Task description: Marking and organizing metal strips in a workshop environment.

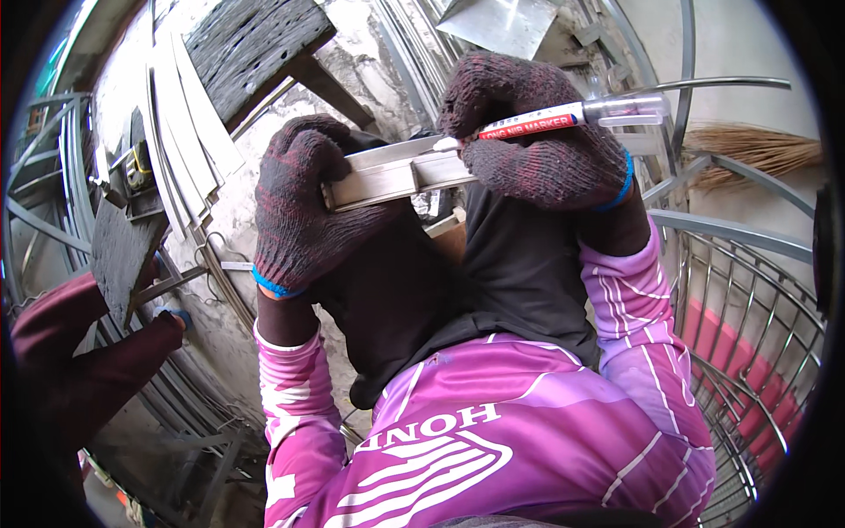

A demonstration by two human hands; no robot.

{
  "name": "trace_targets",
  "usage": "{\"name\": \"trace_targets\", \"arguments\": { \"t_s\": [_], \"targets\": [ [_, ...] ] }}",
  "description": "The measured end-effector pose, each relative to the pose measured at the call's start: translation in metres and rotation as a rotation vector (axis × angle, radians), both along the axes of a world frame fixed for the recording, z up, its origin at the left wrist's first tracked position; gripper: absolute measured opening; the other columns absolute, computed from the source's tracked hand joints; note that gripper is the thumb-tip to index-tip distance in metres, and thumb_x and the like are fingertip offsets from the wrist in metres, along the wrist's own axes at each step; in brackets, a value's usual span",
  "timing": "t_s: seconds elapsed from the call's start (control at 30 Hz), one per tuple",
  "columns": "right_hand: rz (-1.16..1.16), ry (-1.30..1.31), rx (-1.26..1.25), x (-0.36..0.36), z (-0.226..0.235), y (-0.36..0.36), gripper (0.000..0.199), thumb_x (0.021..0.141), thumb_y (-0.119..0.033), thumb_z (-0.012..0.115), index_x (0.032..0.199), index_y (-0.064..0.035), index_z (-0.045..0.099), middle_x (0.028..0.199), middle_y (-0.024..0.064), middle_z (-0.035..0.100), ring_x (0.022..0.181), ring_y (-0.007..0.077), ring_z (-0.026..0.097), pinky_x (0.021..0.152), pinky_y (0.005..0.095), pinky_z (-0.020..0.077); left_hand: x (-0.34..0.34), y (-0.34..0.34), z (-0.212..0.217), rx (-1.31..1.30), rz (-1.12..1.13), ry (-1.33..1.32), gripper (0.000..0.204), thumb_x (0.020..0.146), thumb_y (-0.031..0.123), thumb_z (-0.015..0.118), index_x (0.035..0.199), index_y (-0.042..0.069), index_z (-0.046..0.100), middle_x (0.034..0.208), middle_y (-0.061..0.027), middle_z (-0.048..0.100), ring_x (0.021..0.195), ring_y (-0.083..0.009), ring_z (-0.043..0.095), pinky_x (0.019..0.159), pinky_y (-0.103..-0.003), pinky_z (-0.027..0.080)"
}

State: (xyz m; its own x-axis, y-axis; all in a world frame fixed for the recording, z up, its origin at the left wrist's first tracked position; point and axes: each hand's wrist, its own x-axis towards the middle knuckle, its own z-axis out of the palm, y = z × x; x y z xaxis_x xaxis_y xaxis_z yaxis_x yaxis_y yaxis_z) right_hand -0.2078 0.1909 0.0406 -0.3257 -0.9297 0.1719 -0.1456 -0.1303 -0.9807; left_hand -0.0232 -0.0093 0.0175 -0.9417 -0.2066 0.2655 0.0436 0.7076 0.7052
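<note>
"Over the dark-trousered lap, who has hold of that pale, silvery metal channel piece?"

"The left hand, at its left end, thumb and fingers folded close about the metal. It wears a dark, red-flecked knitted glove with a blue cuff, as does the right hand, by the channel piece's other end."

"And those right fingers?"

"Drawn in narrow, pinching a slim red-and-white marker pen with a clear cap at its back. The white tip points left, close to the channel piece; I can't tell whether it touches."

"Looks like marking to me. How would you do it well?"

"Firm left grip so the channel piece can't roll, right hand braced against the metal, then one light stroke. Thick knit probably dulls the feel, so I'd go slowly."

"How are the arms set?"

"Elbows bent, both out ahead of the body. The left forearm runs nearly straight to its end of the channel piece; at the other, the right hand turns inward from the wrist."
</note>
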Motion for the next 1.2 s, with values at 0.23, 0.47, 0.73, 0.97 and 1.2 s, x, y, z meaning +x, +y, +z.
{"name": "trace_targets", "arguments": {
  "t_s": [0.23,0.47,0.73,0.97,1.2],
  "targets": [
    [0.000,0.195,-0.029,0.006,-0.004,0.002,0.023,0.080,-0.013,0.074,0.097,-0.0023,0.062,0.085,0.0087,0.065,0.079,0.0140,0.064,0.072,0.0307,0.0528,-0.004,0.002,-0.001,0.012,-0.006,0.056,0.052,0.058,0.020,0.095,0.083,0.005,0.052,0.099,-0.0160,0.063,0.092,-0.0312,0.062,0.079,-0.040,0.052],
    [-0.048,0.064,-0.145,0.013,-0.009,0.003,0.021,0.081,-0.014,0.074,0.095,-0.0024,0.063,0.082,0.0104,0.065,0.076,0.0189,0.067,0.070,0.0328,0.0538,-0.004,0.002,-0.003,0.017,-0.018,0.046,0.051,0.059,0.019,0.095,0.083,0.005,0.051,0.100,-0.0159,0.062,0.092,-0.0310,0.062,0.080,-0.039,0.051],
    [0.029,0.228,-0.093,0.005,-0.003,0.000,0.021,0.080,-0.014,0.074,0.095,-0.0020,0.064,0.082,0.0114,0.066,0.075,0.0206,0.067,0.069,0.0331,0.0539,-0.002,0.003,-0.003,0.056,-0.021,0.033,0.051,0.060,0.018,0.094,0.084,0.005,0.051,0.101,-0.0164,0.062,0.093,-0.0314,0.062,0.081,-0.039,0.051],
    [0.008,0.166,-0.083,0.008,-0.006,0.001,0.022,0.080,-0.013,0.075,0.095,-0.0013,0.065,0.083,0.0100,0.067,0.077,0.0174,0.067,0.071,0.0326,0.0546,-0.002,0.003,-0.002,0.052,-0.011,0.030,0.051,0.059,0.017,0.094,0.085,0.005,0.051,0.101,-0.0163,0.062,0.093,-0.0316,0.062,0.081,-0.039,0.051],
    [-0.115,-0.141,-0.072,0.003,-0.003,0.020,0.020,0.074,-0.006,0.073,0.091,0.0025,0.065,0.096,0.0134,0.065,0.084,0.0203,0.064,0.076,0.0319,0.0523,-0.002,0.002,-0.001,-0.009,-0.002,0.025,0.051,0.059,0.018,0.093,0.084,0.005,0.051,0.101,-0.0165,0.061,0.094,-0.0316,0.062,0.081,-0.040,0.051]
  ]
}}
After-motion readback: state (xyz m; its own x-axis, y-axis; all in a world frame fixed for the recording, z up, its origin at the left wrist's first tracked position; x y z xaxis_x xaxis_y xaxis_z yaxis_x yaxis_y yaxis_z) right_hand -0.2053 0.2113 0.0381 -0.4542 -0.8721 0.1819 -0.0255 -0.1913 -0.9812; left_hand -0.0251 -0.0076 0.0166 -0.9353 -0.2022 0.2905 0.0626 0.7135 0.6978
